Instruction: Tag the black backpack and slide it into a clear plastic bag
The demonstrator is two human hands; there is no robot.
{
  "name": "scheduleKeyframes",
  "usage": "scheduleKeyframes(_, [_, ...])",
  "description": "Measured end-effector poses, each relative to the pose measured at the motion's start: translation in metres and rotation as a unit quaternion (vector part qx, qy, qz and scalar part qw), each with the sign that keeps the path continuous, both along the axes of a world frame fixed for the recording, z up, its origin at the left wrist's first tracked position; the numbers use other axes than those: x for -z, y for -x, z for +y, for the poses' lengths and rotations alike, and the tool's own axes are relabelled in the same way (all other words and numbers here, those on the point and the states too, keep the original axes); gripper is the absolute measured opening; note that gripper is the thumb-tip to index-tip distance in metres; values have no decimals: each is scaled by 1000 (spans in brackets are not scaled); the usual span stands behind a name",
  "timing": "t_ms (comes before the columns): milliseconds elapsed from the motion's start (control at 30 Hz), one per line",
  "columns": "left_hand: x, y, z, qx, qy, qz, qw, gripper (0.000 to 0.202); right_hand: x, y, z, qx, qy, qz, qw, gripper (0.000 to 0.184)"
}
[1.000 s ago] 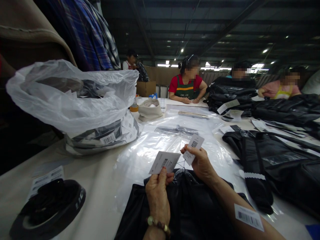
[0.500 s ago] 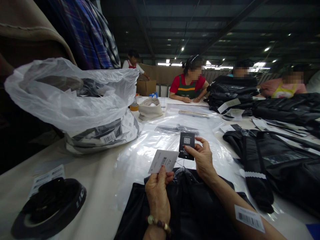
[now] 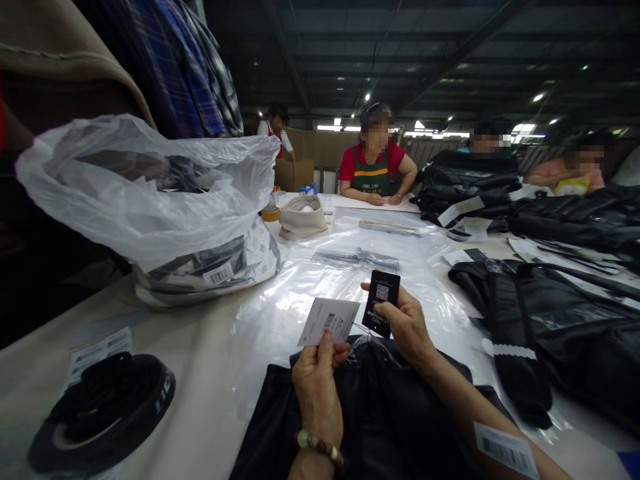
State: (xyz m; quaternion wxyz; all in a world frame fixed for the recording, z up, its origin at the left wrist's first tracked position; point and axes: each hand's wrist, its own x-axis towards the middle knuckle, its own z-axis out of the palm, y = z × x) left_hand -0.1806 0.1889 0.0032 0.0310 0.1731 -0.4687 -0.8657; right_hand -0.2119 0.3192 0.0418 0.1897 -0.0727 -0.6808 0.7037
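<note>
My left hand (image 3: 317, 390) pinches a white hang tag (image 3: 329, 321) with a barcode, held up above a black garment (image 3: 370, 413) lying in front of me. My right hand (image 3: 407, 323) grips a black hang tag (image 3: 381, 302) with a QR code, just right of the white one. Thin strings run from both tags down to the garment. A bead bracelet sits on my left wrist, and a barcode sticker (image 3: 506, 449) is stuck on my right forearm.
A big clear plastic bag (image 3: 150, 193) of packed items stands at left. A black roll (image 3: 100, 413) lies near the front left. Black garments (image 3: 545, 320) are piled at right. Clear plastic sheets (image 3: 350, 267) cover the table. Several other people work at the far side.
My right hand turned its tag from the white side to the black side, then lowered it a little closer to the white tag. The left hand stayed put.
</note>
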Motion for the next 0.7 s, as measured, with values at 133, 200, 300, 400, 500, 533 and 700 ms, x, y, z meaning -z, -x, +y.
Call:
scheduleKeyframes(133, [0, 1, -1, -2, 10, -5, 1000, 45, -7, -4, -1, -34, -82, 28, 996, 61])
scheduleKeyframes(200, [3, 1, -1, 1, 33, -9, 999, 47, -10, -5, 0, -44, -134, 44, 989, 62])
scheduleKeyframes(300, [6, -2, -3, 23, 115, 14, 993, 49, -19, -9, -3, -77, -186, 27, 979, 68])
scheduleKeyframes(400, [3, -7, -5, 48, 206, 56, 976, 51, -28, -14, -11, -104, -227, 8, 968, 78])
scheduleKeyframes(500, [-5, -12, -6, 61, 262, 106, 957, 50, -32, -18, -20, -107, -282, 15, 953, 80])
scheduleKeyframes(533, [-7, -13, -6, 61, 274, 125, 951, 49, -32, -19, -23, -104, -300, 20, 948, 80])
scheduleKeyframes(700, [-5, -18, -5, 81, 280, 183, 939, 45, -37, -26, -29, -123, -333, 15, 935, 80])
